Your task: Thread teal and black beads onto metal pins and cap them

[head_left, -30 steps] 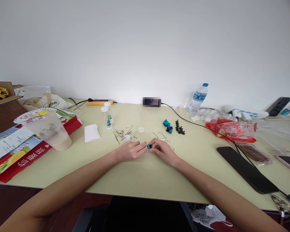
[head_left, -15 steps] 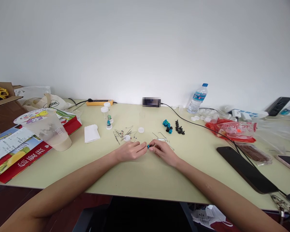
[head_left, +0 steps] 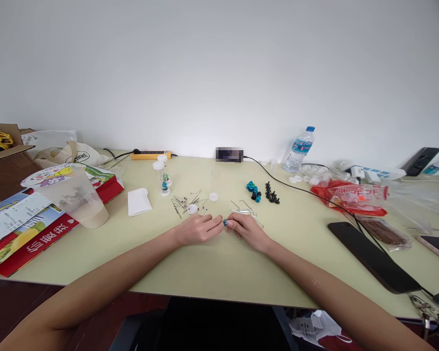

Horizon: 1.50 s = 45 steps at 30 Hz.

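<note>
A small blue part (head_left: pixel 225 223) sits between the fingertips of both hands, low in the middle of the table. My left hand (head_left: pixel 201 229) pinches it from the left, and my right hand (head_left: pixel 247 230) has its thumb and fingers closed on it from the right. Fingers hide most of its shape. Beyond my right hand lie thin metal hex keys (head_left: pixel 246 211). Past my left hand are loose metal pins (head_left: pixel 185 202) and a round white cap (head_left: pixel 192 209). Farther right, blue parts (head_left: pixel 252 186) are heaped beside black screw-like pieces (head_left: pixel 272 194).
Two clear tubes (head_left: pixel 164 184) stand at left, near folded white paper (head_left: pixel 139 202) and a tilted drink cup (head_left: pixel 84 202). A water bottle (head_left: pixel 299 150), red plastic bag (head_left: pixel 351 196) and black phone (head_left: pixel 375 256) are at right. One cable (head_left: pixel 278 182) crosses the table.
The fingers of my right hand have shifted slightly, with the thumb now closer over the small blue part. My left hand has barely moved.
</note>
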Motion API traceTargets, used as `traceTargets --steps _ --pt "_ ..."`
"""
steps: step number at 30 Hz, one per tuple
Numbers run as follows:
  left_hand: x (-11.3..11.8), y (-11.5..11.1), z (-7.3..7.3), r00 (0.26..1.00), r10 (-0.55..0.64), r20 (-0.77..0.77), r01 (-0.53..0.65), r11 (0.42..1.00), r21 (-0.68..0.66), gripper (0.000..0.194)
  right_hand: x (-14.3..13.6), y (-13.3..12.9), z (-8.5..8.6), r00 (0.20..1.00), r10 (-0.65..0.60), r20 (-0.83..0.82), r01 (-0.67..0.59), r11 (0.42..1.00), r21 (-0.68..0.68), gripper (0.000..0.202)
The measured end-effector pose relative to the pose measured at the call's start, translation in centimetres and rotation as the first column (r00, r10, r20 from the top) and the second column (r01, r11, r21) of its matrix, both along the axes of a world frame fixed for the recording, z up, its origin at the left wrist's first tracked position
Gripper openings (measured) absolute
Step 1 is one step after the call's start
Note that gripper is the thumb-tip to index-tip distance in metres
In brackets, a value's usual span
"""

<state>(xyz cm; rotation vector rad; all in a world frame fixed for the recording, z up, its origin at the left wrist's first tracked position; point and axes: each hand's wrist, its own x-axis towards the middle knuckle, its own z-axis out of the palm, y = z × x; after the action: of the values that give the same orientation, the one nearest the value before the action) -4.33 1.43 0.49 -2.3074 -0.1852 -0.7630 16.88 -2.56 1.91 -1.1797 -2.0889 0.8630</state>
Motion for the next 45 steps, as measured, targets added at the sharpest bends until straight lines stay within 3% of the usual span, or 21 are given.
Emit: traceTargets --steps 6,12,17,24,31,38,45 --pt "-0.05 0.14 -0.19 1.0 0.011 -0.006 -0.011 1.0 -0.027 0.015 -0.05 0.22 -0.46 0.998 -0.061 -0.019 0.061 0.998 -0.005 0.022" --pt "-0.05 0.07 -0.08 1.0 -0.002 -0.005 0.002 1.0 -0.022 0.016 0.0 0.04 -0.16 1.0 0.0 -0.003 0.0 1.0 -0.012 0.037" --pt "-0.05 0.06 -0.05 1.0 0.004 -0.006 -0.004 1.0 -0.022 0.014 -0.13 0.14 -0.23 0.997 -0.074 -0.009 0.074 0.997 -0.004 0.025" --pt "-0.04 0.08 -0.04 1.0 0.011 -0.01 -0.01 1.0 0.011 0.015 0.0 0.06 -0.1 1.0 -0.013 0.002 0.013 1.0 -0.006 0.033" --pt "-0.01 0.11 -0.08 1.0 0.018 -0.009 -0.018 1.0 0.019 0.012 -0.14 0.17 -0.36 0.996 -0.078 -0.03 0.078 0.997 -0.012 0.022" --pt "0.06 -0.04 0.07 1.0 0.004 -0.006 -0.004 1.0 0.019 0.016 0.12 0.06 -0.09 1.0 0.013 0.006 -0.013 1.0 0.007 0.04" --pt "-0.04 0.02 0.03 1.0 0.025 -0.013 -0.025 0.999 0.026 0.011 -0.05 0.22 -0.41 0.997 -0.072 -0.01 0.072 0.997 0.002 0.026"
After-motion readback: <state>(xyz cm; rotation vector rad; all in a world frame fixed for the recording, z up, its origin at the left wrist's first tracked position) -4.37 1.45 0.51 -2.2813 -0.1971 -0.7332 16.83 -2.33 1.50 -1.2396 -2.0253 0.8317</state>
